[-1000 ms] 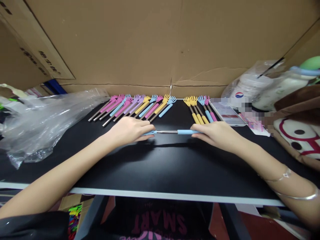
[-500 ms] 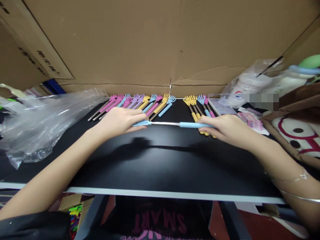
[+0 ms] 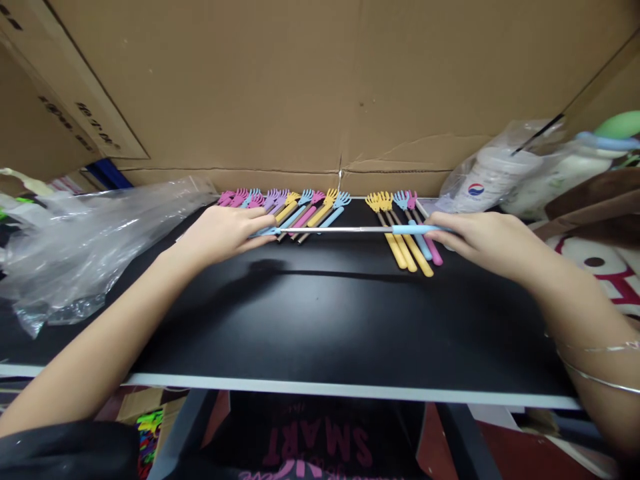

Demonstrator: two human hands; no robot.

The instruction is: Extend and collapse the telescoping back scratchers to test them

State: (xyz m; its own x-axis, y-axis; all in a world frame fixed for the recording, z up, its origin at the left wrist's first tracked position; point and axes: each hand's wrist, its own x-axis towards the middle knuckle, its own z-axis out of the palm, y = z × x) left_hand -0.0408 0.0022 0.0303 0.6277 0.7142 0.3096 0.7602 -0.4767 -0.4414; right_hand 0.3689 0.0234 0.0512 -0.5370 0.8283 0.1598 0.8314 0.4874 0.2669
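A light blue telescopic back scratcher (image 3: 340,229) is stretched level above the black table, its metal rod bare between my hands. My left hand (image 3: 227,231) is closed round its claw end, hiding most of the claw. At the other end, my right hand (image 3: 475,239) grips the blue handle. Behind the rod, a row of pink, blue, purple and yellow back scratchers (image 3: 287,212) lies slanted on the left. To the right lies a second group of yellow, blue and pink back scratchers (image 3: 405,240), claws toward the cardboard.
A tall cardboard wall (image 3: 300,87) closes off the table's back. Clear plastic bags (image 3: 85,240) lie at the left. A white Pepsi cup (image 3: 493,180) in a plastic bag and a brown bag (image 3: 590,220) stand at the right. The table's pale front edge (image 3: 325,388) runs near my body.
The rod between my hands has grown longer. My right hand has moved right with the handle, and my left hand slightly left; both are a little farther up in view.
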